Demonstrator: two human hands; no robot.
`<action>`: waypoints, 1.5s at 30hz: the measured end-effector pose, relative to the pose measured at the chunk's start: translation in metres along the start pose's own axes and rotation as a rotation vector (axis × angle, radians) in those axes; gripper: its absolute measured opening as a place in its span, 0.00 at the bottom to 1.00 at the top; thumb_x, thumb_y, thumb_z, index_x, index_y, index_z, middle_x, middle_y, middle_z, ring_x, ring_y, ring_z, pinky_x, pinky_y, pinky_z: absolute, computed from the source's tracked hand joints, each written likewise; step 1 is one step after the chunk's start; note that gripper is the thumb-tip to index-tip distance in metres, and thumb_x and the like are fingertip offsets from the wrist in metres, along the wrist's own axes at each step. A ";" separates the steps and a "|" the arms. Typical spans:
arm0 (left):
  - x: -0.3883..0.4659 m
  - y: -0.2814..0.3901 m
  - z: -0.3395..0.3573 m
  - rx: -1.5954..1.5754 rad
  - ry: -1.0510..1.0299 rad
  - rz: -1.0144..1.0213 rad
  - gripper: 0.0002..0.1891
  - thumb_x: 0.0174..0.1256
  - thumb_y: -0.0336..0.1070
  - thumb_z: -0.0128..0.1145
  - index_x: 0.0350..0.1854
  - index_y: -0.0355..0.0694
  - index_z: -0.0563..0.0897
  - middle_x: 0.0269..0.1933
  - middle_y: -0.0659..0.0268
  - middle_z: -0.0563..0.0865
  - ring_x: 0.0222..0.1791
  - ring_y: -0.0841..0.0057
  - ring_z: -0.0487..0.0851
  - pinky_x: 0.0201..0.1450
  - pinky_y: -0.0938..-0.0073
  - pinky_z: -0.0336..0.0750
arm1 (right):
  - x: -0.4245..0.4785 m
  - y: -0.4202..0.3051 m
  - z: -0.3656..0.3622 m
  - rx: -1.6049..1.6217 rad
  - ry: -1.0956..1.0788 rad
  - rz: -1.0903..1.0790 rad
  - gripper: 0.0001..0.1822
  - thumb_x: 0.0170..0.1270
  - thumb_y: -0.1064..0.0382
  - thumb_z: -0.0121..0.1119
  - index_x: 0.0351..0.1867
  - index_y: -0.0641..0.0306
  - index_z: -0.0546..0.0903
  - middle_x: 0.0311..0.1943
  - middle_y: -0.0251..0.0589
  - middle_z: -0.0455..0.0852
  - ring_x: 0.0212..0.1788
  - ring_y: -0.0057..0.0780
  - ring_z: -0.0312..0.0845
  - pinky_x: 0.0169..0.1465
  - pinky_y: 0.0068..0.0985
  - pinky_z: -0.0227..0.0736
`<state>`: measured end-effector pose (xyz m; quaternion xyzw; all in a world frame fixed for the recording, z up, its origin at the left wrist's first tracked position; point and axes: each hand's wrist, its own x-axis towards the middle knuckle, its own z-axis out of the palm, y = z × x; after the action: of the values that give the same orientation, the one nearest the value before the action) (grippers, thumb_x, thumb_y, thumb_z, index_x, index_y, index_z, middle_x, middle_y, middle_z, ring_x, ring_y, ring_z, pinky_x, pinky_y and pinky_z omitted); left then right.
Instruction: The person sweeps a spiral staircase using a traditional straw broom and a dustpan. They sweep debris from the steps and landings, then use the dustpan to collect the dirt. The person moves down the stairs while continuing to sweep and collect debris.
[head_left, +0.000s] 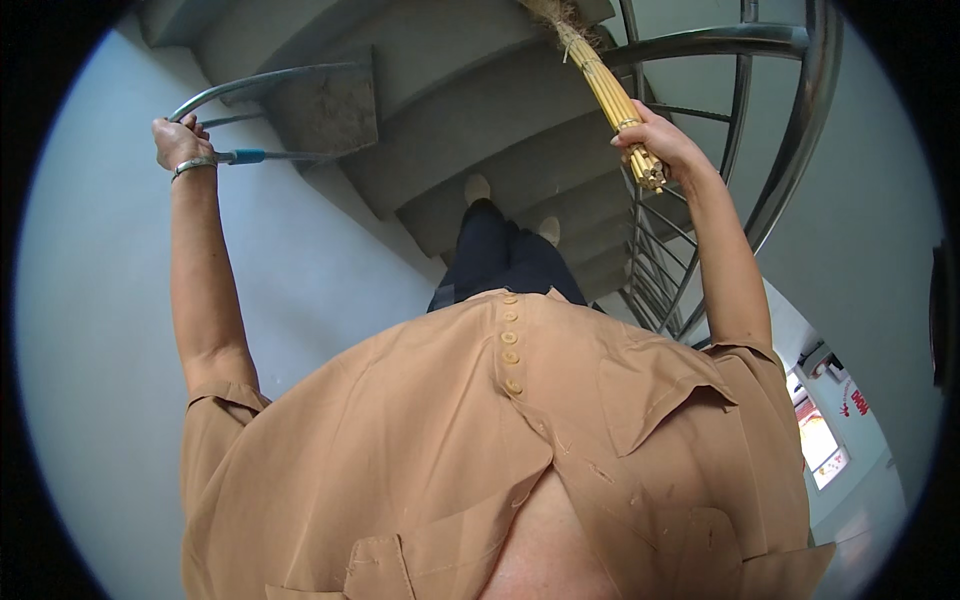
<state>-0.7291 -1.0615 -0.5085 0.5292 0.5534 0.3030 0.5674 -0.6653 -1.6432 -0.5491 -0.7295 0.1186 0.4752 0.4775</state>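
Note:
On the left, my left hand (182, 142) grips the bent metal tube handle of a dustpan (322, 112). The dustpan's grey, scuffed pan hangs over the stairs beside the wall, and a blue band (246, 156) wraps one of its tubes. At the upper right, my right hand (664, 142) is closed around the handle of a broom (600, 75) made of bundled yellow stalks, bound in several places. Its cut stalk ends point back towards me, while its bristles run out of the top of the view.
Grey curved stairs (480, 142) lie beneath me, with my shoes (477, 189) on the steps. A metal tube railing (787, 165) runs along the right, close to my right hand. A pale wall (112, 300) borders the stairs on the left.

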 end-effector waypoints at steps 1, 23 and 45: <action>0.000 0.000 0.000 0.002 -0.014 0.006 0.12 0.61 0.38 0.42 0.24 0.35 0.71 0.18 0.61 0.76 0.14 0.77 0.67 0.17 0.77 0.59 | 0.000 0.001 -0.001 -0.002 -0.002 -0.003 0.28 0.52 0.70 0.61 0.57 0.61 0.66 0.29 0.38 0.78 0.26 0.25 0.79 0.27 0.24 0.76; 0.022 -0.001 -0.004 -0.122 0.028 0.147 0.16 0.62 0.45 0.49 0.24 0.36 0.74 0.17 0.61 0.77 0.14 0.77 0.69 0.17 0.74 0.63 | 0.029 0.045 -0.010 -0.086 -0.080 -0.197 0.37 0.50 0.73 0.61 0.64 0.58 0.62 0.33 0.36 0.73 0.23 0.25 0.76 0.27 0.23 0.76; -0.182 -0.091 -0.189 -0.301 -0.065 0.166 0.17 0.65 0.45 0.52 0.18 0.43 0.73 0.11 0.76 0.65 0.10 0.84 0.60 0.14 0.79 0.54 | 0.079 -0.004 0.027 -0.506 0.159 -0.250 0.34 0.40 0.68 0.66 0.53 0.72 0.67 0.37 0.49 0.81 0.36 0.39 0.80 0.38 0.37 0.76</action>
<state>-0.9670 -1.2036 -0.5050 0.4915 0.4374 0.4110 0.6310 -0.6376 -1.5968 -0.6129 -0.8693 -0.0576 0.3685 0.3244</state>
